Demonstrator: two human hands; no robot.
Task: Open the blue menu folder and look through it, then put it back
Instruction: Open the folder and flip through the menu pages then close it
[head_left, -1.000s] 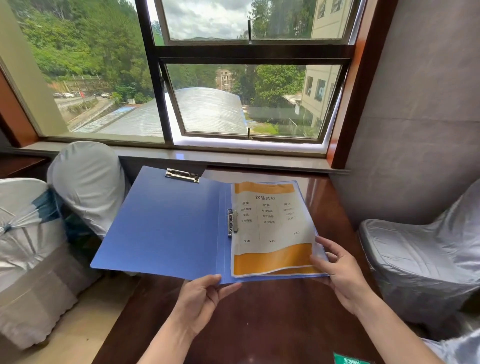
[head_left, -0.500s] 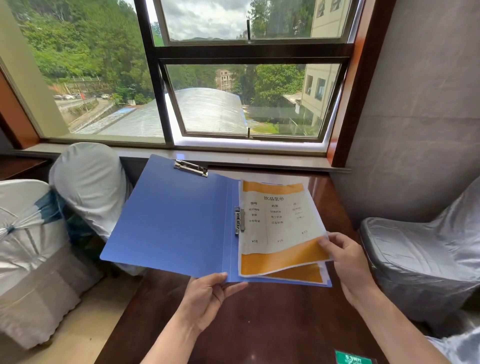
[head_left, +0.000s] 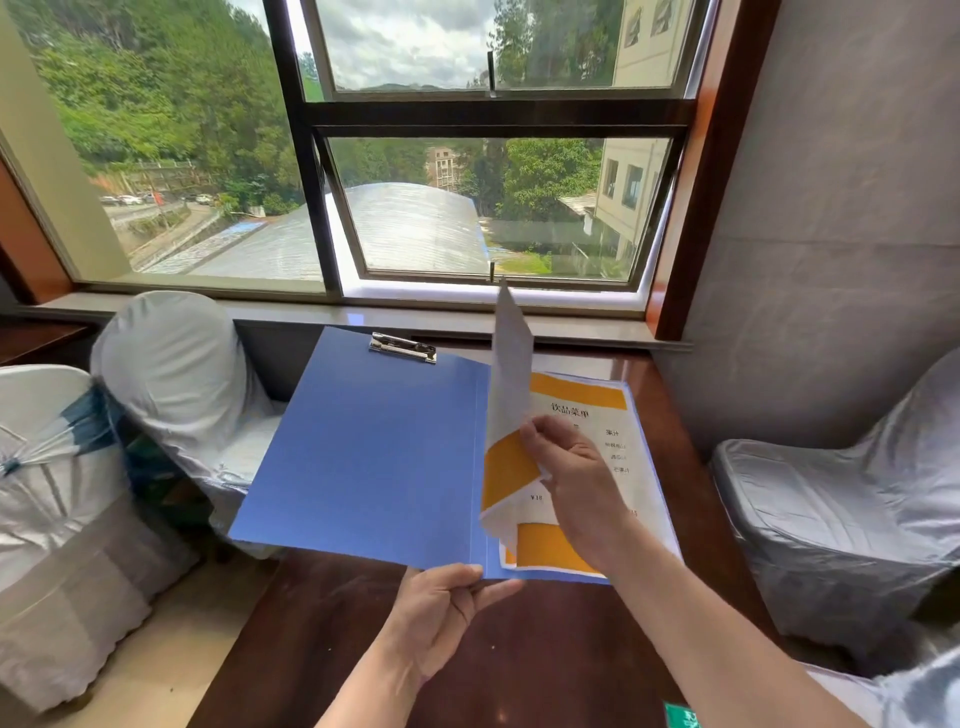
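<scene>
blue menu folder (head_left: 374, 452) open, orange/white page (head_left: 511, 374) lifted upright, r hand (head_left: 576, 478)

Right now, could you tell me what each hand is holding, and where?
The left hand grips the blue menu folder at its bottom edge near the spine; the right hand pinches the top menu page by its lifted edge.

Daylight poured in through the window (head_left: 467, 208), bright and even. Below it, the dark table (head_left: 519, 649) carried a soft sheen, strongest near the sill. Straight lines bowed toward the frame edges around the window. The lifted page (head_left: 511, 374) beneath it looked slightly smeared, possibly motion blur.
</scene>
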